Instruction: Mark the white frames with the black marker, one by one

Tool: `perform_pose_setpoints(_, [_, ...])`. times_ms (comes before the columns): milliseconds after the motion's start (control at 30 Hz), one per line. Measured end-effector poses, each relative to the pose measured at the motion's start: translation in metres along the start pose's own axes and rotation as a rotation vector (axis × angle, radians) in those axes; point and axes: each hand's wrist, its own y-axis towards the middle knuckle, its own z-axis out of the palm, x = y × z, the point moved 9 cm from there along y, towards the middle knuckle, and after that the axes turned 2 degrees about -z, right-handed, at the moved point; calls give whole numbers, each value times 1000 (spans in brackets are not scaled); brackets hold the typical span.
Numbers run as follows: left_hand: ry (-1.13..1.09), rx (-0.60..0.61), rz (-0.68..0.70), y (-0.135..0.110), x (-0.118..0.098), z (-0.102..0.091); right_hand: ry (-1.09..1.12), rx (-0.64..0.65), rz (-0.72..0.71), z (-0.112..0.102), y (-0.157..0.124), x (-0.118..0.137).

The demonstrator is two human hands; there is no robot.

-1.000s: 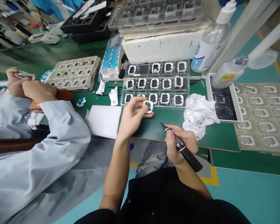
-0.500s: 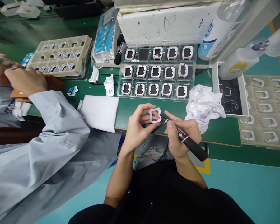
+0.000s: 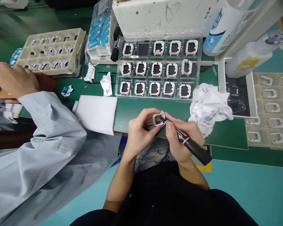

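- At the near tabletop [image 3: 136,108] edge: left hand [image 3: 138,133] pinches a small frame [image 3: 158,119] by its edges, face up, opening exposed.
- Right hand [image 3: 179,138] wraps a marker [image 3: 186,142]; tip meets frame's inner edge.
- Far: tray [image 3: 158,70] of like frames.

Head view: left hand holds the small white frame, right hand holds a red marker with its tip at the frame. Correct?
Not quite. The head view shows the marker is black, not red. The rest stands: the left hand holds the small white frame, and the right hand holds the marker with its tip at the frame.
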Motion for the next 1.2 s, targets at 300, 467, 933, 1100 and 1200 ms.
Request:
perform_pose_setpoints(300, [88, -19, 15, -1, -2, -1, -49, -18, -13, 0, -1, 2])
perform_pose_setpoints(467, [120, -14, 31, -3, -2, -1, -65, -16, -25, 1, -1, 5])
perform_pose_setpoints(933, [229, -39, 142, -9, -8, 0, -113, -27, -91, 2, 5, 14])
perform_pose_setpoints(1100, [275, -47, 134, -11, -6, -2, -148, 30, -182, 6, 4, 21])
perform_pose_setpoints(1200, [288, -51, 116, -12, -4, -2, -165, 28, -183, 7, 4, 21])
